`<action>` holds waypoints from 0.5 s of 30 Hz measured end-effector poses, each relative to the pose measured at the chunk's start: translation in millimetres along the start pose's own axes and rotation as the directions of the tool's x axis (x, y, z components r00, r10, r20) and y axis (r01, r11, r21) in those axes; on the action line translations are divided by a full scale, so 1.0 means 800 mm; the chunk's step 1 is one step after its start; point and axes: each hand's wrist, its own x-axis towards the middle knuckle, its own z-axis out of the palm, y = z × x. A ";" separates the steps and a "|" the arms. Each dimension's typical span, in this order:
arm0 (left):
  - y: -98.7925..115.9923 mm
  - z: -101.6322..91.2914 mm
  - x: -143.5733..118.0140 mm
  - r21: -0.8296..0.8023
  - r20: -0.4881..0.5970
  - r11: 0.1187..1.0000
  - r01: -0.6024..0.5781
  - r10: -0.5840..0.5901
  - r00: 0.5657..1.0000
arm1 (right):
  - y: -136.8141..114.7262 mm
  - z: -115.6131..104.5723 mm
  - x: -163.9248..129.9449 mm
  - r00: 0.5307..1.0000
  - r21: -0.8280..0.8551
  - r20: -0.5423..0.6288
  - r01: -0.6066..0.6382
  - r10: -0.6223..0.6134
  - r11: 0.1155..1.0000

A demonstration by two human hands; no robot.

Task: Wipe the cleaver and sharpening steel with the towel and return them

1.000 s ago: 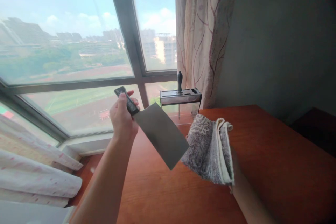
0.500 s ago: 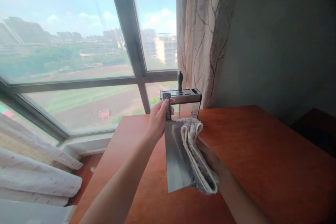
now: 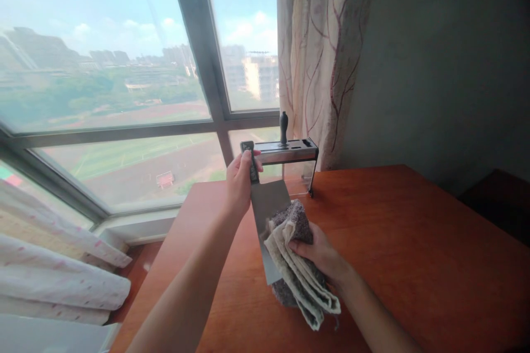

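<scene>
My left hand [image 3: 240,179] is closed around the dark handle of a cleaver [image 3: 270,201], whose broad metal blade points down toward me over the table. In my right hand [image 3: 325,251] is a folded grey and cream cloth [image 3: 300,265], wrapped over the lower part of the blade and hiding some of it. Behind the cleaver stands a knife block [image 3: 287,149] with clear sides and a slotted metal top. A knife with a black handle [image 3: 284,127] sticks up out of it.
The reddish-brown wooden table [image 3: 397,242] reaches from in front of me toward the wall [image 3: 414,66]. A window [image 3: 103,88] is on the left, with a patterned curtain [image 3: 323,44] behind the knife block. More curtain [image 3: 62,270] hangs at lower left.
The cleaver's handle has tilted and shifted left. My right hand and the cloth have moved left and down along the blade, covering more of its lower part.
</scene>
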 end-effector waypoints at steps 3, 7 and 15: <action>0.000 -0.001 -0.010 0.057 0.007 0.998 0.005 -0.006 1.000 | 0.001 0.001 0.000 0.998 0.004 -0.063 0.004 -0.004 1.000; -0.006 -0.006 -0.038 0.143 0.091 0.989 0.049 -0.062 0.994 | 0.000 0.000 0.001 0.988 0.017 -0.149 0.041 -0.038 0.999; -0.045 -0.008 -0.098 0.354 0.215 0.935 0.023 -0.106 0.971 | 0.003 -0.002 0.007 0.976 -0.031 -0.195 0.098 -0.102 0.995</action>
